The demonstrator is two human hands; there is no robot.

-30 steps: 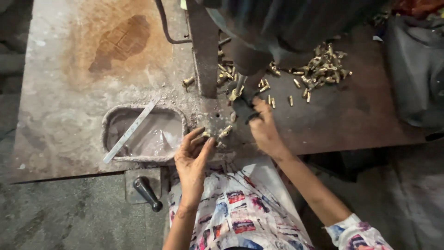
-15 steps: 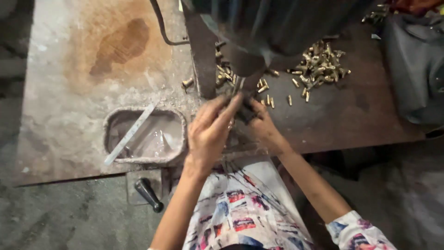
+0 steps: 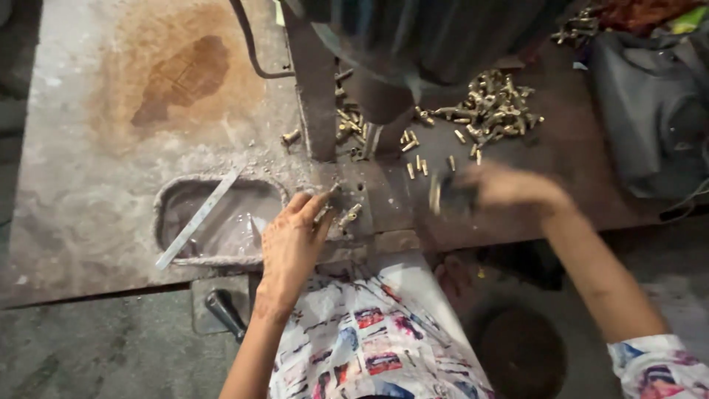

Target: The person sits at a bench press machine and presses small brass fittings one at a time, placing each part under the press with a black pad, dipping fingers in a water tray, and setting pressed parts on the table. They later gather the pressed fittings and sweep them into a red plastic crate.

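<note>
Your left hand (image 3: 292, 240) sat at the front edge of the metal table (image 3: 96, 192), fingertips pinched on a small brass fitting (image 3: 348, 216), just right of the sunken tray (image 3: 221, 222). Your right hand (image 3: 509, 188) was motion-blurred near the brass pile (image 3: 491, 111); couldn't tell its grip. Machine column (image 3: 314, 81) stood behind.

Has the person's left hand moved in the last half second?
Yes. The left hand has pulled back from under the machine's spindle toward the table's near edge, beside the metal tray.
</note>
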